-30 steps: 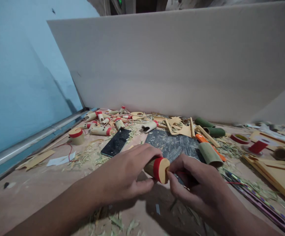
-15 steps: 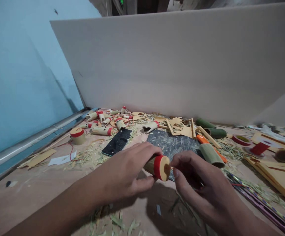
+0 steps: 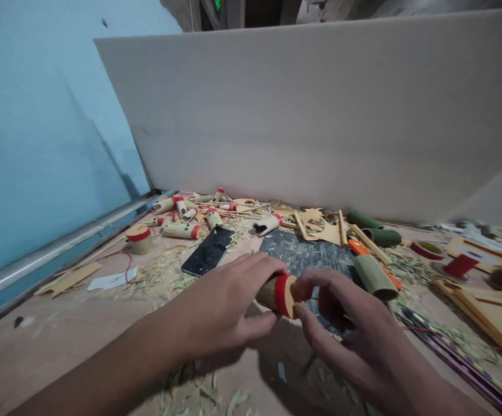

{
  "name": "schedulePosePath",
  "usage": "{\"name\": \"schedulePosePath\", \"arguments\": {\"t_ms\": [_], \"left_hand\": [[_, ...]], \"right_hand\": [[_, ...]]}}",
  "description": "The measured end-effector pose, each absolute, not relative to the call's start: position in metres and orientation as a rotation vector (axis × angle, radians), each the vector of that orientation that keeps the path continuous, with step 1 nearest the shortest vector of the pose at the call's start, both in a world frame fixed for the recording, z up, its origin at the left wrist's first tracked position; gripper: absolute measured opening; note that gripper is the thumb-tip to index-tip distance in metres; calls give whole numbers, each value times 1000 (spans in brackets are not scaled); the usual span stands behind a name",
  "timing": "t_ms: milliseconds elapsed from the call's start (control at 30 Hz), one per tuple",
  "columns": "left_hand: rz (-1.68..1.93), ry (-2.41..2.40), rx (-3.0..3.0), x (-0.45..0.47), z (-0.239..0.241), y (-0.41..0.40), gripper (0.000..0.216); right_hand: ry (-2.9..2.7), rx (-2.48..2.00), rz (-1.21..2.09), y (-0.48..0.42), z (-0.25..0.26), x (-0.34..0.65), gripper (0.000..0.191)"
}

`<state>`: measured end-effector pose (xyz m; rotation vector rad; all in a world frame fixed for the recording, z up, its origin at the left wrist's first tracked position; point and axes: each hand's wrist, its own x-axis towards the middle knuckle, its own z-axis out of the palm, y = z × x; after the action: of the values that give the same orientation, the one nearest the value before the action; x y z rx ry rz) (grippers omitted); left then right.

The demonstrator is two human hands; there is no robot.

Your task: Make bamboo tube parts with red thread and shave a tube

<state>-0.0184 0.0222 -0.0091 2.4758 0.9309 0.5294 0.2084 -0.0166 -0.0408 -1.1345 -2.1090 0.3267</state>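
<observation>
A short bamboo tube [image 3: 267,293] lies on its side in my left hand [image 3: 233,297], whose fingers wrap over it with the thumb below. Red tape [image 3: 281,296] rings its right end, and a pale flat disc [image 3: 292,292] covers that end. My right hand [image 3: 350,329] is closed in a pinch, thumb and forefinger against the disc. A thin red string [image 3: 411,329] runs through the right hand and trails out to the right; its end at the fingertips is hidden.
Beyond my hands lie a phone [image 3: 208,251], a dark cutting board [image 3: 307,254], an orange utility knife [image 3: 361,249] and a cut bamboo piece [image 3: 375,278]. Several red-banded bamboo tubes [image 3: 181,231] sit at back left. A red thread spool [image 3: 461,264] stands right. A white panel [image 3: 320,115] rises behind.
My right fingertips have moved left, from just off the disc to touching it. The left hand still holds the tube in about the same place. The view has shifted slightly.
</observation>
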Motion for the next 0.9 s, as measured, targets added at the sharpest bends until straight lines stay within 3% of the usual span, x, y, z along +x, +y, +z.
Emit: {"name": "schedulePosePath", "arguments": {"t_ms": [267, 567, 700, 900], "left_hand": [[685, 1005, 2458, -20, -10, 26, 41], [791, 1044, 2442, -21, -11, 23, 41], [772, 1035, 2443, -22, -10, 23, 44], [748, 971, 2507, -22, -12, 24, 41]], "right_hand": [[-1931, -1168, 408, -10, -45, 207, 21], [-1717, -1210, 914, 4, -48, 214, 31], [-1722, -1207, 816, 3, -45, 216, 28], [-1902, -1148, 390, -2, -45, 219, 19]]}}
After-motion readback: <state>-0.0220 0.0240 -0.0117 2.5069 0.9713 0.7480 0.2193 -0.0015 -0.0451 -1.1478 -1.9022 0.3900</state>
